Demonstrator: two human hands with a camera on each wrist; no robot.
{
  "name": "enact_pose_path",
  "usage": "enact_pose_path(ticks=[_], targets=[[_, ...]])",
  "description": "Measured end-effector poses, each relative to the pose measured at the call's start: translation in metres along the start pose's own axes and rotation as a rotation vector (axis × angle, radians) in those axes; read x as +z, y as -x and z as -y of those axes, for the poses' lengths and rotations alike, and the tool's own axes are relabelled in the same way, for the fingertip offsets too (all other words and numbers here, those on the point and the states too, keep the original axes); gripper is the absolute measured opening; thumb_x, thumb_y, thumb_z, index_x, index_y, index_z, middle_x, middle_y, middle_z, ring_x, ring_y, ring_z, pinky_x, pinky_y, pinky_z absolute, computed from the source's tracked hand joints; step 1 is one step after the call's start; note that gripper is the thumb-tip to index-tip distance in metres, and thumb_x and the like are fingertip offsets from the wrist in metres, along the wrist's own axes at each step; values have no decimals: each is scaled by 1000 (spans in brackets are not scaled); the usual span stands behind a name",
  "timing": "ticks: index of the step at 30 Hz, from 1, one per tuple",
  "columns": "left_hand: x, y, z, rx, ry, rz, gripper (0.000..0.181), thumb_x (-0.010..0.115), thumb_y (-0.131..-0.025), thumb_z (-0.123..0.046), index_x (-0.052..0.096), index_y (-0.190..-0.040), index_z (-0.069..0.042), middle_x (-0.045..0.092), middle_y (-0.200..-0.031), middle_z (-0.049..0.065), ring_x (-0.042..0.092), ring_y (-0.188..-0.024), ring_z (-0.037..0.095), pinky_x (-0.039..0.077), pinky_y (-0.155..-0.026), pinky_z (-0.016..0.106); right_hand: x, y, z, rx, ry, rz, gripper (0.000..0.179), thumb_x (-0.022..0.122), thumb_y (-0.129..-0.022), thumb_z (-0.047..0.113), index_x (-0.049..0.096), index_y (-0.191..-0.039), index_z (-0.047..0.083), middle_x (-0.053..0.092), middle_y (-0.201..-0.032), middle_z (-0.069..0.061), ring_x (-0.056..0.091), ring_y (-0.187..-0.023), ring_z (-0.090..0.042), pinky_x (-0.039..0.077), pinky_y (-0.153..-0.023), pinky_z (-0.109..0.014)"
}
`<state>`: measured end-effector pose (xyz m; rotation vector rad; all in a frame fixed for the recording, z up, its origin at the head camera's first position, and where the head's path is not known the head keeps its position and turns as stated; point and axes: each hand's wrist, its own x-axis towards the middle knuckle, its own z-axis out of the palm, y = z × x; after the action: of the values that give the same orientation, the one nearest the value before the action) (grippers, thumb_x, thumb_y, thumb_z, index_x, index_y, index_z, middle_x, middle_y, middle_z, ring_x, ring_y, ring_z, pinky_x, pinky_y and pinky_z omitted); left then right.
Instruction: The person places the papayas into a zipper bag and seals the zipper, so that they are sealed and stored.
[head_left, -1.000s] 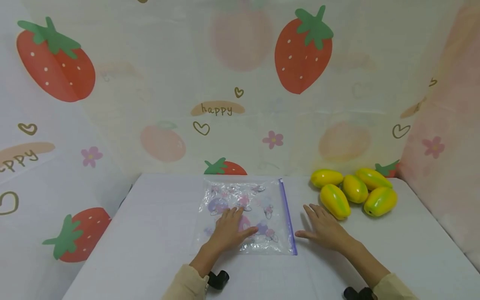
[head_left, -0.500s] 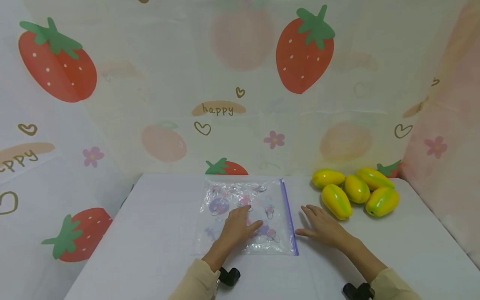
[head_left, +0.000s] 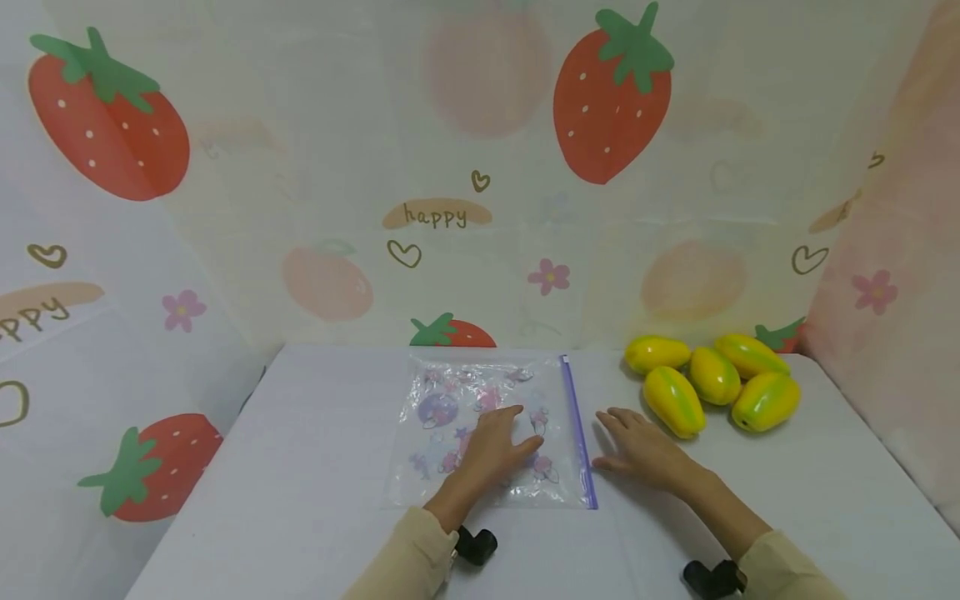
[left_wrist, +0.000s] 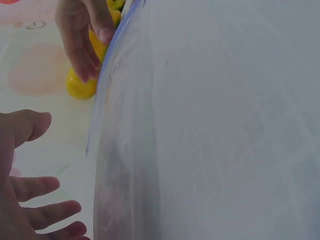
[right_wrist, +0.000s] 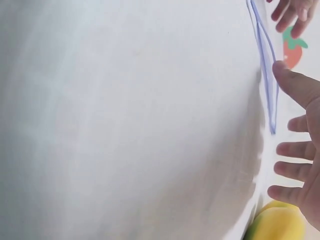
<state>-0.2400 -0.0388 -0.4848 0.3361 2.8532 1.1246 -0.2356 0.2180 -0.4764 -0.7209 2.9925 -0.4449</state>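
Zip bag: flat, at twelve o'clock
Left hand: over it, fingers spread
Right hand: at its three o'clock, fingers spread
Purple zip: likely the reach step; next move calls for a pinch

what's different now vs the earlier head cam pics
The left hand has moved to the right over the printed clear zip bag, closer to its purple zip strip. Nothing has visibly been gripped or let go. The bag, the five yellow-green fruits and, near enough, the right hand stayed where they were.
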Motion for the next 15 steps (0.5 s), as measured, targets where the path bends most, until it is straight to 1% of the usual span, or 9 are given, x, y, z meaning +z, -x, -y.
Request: enact_pose_path(ticks=[3, 5, 7, 12, 15], targets=[[4, -2, -2, 6, 21, 11, 61, 65, -90, -35, 49, -139, -4, 52, -142, 17, 45, -135, 36, 36, -111, 50, 2, -1, 0, -20, 2, -2, 74, 69, -86, 44, 46, -141, 0, 48, -142, -25, 47, -130, -43, 41, -104, -57], [7, -3, -4, -6, 31, 31, 60, 64, -90, -35, 49, -140, -5, 53, -143, 15, 45, -135, 35, 36, -112, 50, 3, -2, 0, -30, 2, 0, 73, 70, -86, 43, 47, -141, 0, 49, -141, -25, 48, -129, -43, 42, -104, -57], [10, -4, -7, -8, 23, 46, 59, 64, -90, -35, 49, -140, -6, 55, -141, 13, 47, -134, 33, 38, -111, 48, 4, -3, 0, -32, 5, 5, 72, 70, -86, 42, 48, -140, -1, 50, -140, -25, 48, -129, -43, 42, -104, -56], [14, -6, -19, 33, -7, 68, 55, 64, -91, -34, 52, -137, -7, 60, -135, 12, 53, -128, 30, 42, -107, 45, 7, -5, 1, -23, 5, 24, 69, 71, -86, 39, 50, -138, -1, 52, -139, -24, 49, -128, -42, 42, -103, -56], [17, -9, -24, 41, -8, 83, 52, 64, -92, -33, 54, -136, -8, 61, -133, 11, 54, -127, 29, 43, -106, 45, 6, -5, 3, -21, -14, 33, 67, 72, -85, 37, 52, -136, -1, 52, -138, -24, 49, -128, -42, 42, -103, -56]])
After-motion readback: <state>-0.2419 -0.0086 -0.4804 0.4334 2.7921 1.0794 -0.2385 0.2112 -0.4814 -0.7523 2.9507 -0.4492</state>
